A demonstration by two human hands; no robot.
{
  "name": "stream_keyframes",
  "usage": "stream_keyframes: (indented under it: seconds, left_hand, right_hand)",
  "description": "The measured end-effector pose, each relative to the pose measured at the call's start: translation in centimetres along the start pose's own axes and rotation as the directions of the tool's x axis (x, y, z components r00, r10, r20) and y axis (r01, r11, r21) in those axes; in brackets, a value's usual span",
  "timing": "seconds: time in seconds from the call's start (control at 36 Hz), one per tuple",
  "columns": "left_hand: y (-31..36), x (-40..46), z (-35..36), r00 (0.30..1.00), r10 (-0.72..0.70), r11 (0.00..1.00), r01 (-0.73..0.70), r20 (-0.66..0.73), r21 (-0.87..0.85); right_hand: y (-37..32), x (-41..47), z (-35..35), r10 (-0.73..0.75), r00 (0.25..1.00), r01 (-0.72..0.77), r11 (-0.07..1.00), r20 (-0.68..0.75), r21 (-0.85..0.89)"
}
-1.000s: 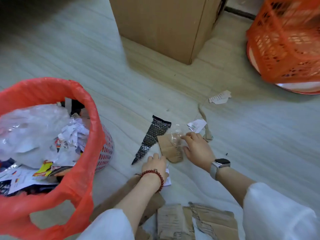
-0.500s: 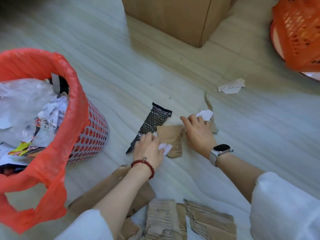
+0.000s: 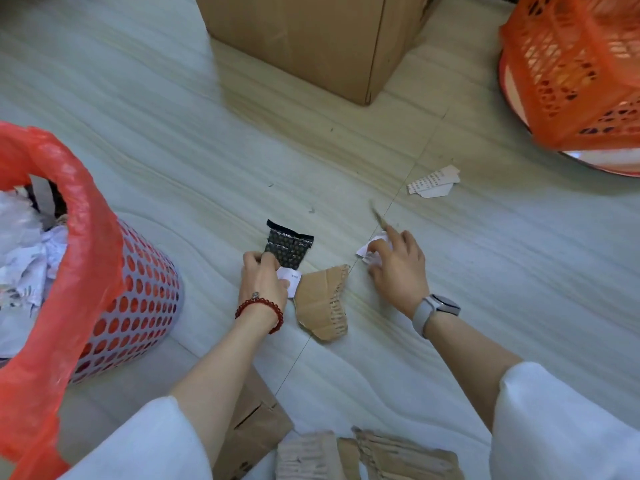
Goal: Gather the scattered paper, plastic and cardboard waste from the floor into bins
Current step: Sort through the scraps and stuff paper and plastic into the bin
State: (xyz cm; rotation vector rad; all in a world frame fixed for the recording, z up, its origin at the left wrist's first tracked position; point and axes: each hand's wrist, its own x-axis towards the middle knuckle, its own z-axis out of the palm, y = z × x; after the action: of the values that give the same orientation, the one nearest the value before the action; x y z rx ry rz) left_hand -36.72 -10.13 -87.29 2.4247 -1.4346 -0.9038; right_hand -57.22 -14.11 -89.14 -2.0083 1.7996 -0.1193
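Observation:
My left hand (image 3: 264, 279) pinches the lower end of a black patterned plastic wrapper (image 3: 289, 245) on the floor and also holds a small white paper scrap (image 3: 290, 278). My right hand (image 3: 398, 268) closes on a white paper scrap (image 3: 370, 244) and a thin brown cardboard strip (image 3: 379, 216) that sticks up past its fingers. A torn piece of brown cardboard (image 3: 323, 303) lies flat between both hands. At the left stands a perforated bin (image 3: 138, 299) lined with a red bag (image 3: 79, 216), holding crumpled paper and plastic.
A printed white paper scrap (image 3: 434, 181) lies on the floor beyond my right hand. A large cardboard box (image 3: 311, 39) stands at the back; an orange basket (image 3: 575, 71) is at the back right. Torn cardboard pieces (image 3: 374, 455) lie near my knees.
My left hand moved up and took hold of the black wrapper, which now stands shorter. My right hand shifted right, off the cardboard piece, onto the white scrap and strip.

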Motion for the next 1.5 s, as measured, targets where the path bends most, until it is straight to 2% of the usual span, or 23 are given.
stream_keyframes:
  seconds: [0.11,0.39,0.56,0.72,0.83,1.0,1.14,1.22,1.28,1.33,1.39,1.44,1.5]
  left_hand:
    - [0.2,-1.0,0.1,0.997,0.073,0.997,-0.073,-0.008,0.024]
    - [0.4,-2.3,-1.0,0.999,0.014,1.0,-0.013,0.037,-0.016]
    - [3.3,-3.2,-4.0,0.987,0.16,0.984,-0.162,-0.026,-0.073]
    - [7.3,-3.5,-10.0,0.926,0.344,0.934,-0.354,-0.155,-0.042]
    - [8.3,-4.1,-16.3,0.892,0.401,0.913,-0.407,-0.206,0.018]
    - [4.1,-5.0,-26.1,0.845,0.434,0.893,-0.449,-0.311,0.028]
    - [-4.3,-6.7,-31.2,0.865,0.263,0.954,-0.298,-0.428,-0.016]
    - [-9.3,-7.2,-31.8,0.881,0.23,0.97,-0.242,-0.414,0.025]
    - [-11.8,-7.3,-31.7,0.878,0.204,0.979,-0.196,-0.433,0.064]
    - [-13.2,-7.8,-31.8,0.854,0.148,0.988,-0.144,-0.498,0.046]
    - [-14.5,-8.3,-31.8,0.826,0.163,0.986,-0.155,-0.539,0.06]
    - [-15.6,-8.5,-31.5,0.85,0.27,0.96,-0.2,-0.452,0.197]
    - [-16.6,-8.1,-30.7,0.922,0.312,0.905,-0.214,-0.23,0.368]
  right_hand:
    - [-0.1,-0.8,0.1,-0.04,0.997,0.043,0.998,-0.069,0.042]
    - [-1.1,-3.3,0.2,0.031,0.999,-0.036,0.985,0.033,0.166]
    - [-2.5,-4.2,-2.7,0.037,0.998,-0.047,0.969,0.044,0.244]
    - [-7.6,-3.2,-9.1,-0.033,0.997,0.055,0.935,-0.069,0.351]
    - [-12.5,-2.9,-13.2,-0.13,0.975,0.186,0.918,-0.177,0.349]
    - [-21.5,-4.1,-16.8,-0.287,0.926,0.368,0.832,-0.244,0.416]
    - [-30.0,-4.9,-15.9,-0.419,0.88,0.475,0.739,-0.226,0.478]
    - [-34.1,-5.5,-13.7,-0.498,0.85,0.511,0.694,-0.175,0.507]
    - [-35.9,-5.7,-11.8,-0.572,0.813,0.557,0.704,-0.113,0.441]
    - [-36.8,-5.8,-10.2,-0.619,0.785,0.6,0.75,-0.025,0.278]
    - [-37.0,-6.0,-9.3,-0.641,0.759,0.632,0.767,0.112,0.108]
    - [-36.8,-6.4,-8.7,-0.659,0.718,0.679,0.734,0.224,-0.019]
    - [-36.7,-6.5,-8.1,-0.63,0.7,0.694,0.712,0.337,-0.109]
